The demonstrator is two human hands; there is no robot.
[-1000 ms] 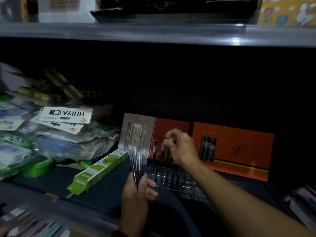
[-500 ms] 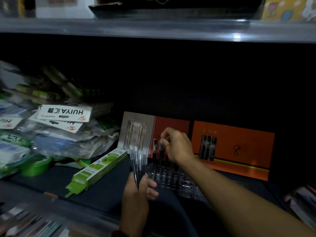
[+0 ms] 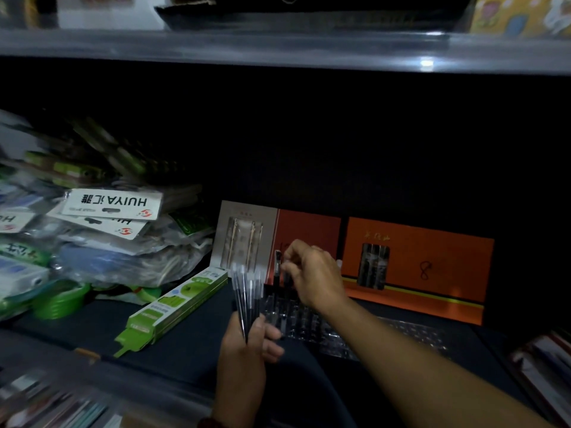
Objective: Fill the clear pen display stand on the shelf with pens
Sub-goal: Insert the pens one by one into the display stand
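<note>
**Q:** Where is the clear pen display stand?

**A:** The clear pen display stand lies low on the dark shelf, near the front and centre. Its moulded plastic stretches off to the right under the person's forearm. Most of its slots look bare in the dim light.

**Q:** What are the hands doing?

**A:** The left hand comes up from below. Its fingers and thumb are wrapped round the lower ends of a bundle of pens, which fans upward just left of the stand. The right hand reaches over the stand's left end with its fingers curled. Its fingertips pinch the top of a dark pen held upright over the slots. The lower end of this pen is too dark to make out.

**Q:** Is anything in the stand?

**A:** One standing pen rises upright just beside the pinched one, on its left.

**Q:** What surrounds it?

**A:** Behind the stand a grey-and-orange box and an orange box stand side by side. To the left, a green carton lies at an angle. Beyond it is a heap of plastic packets, topped by an upside-down HUIYA card.
</note>
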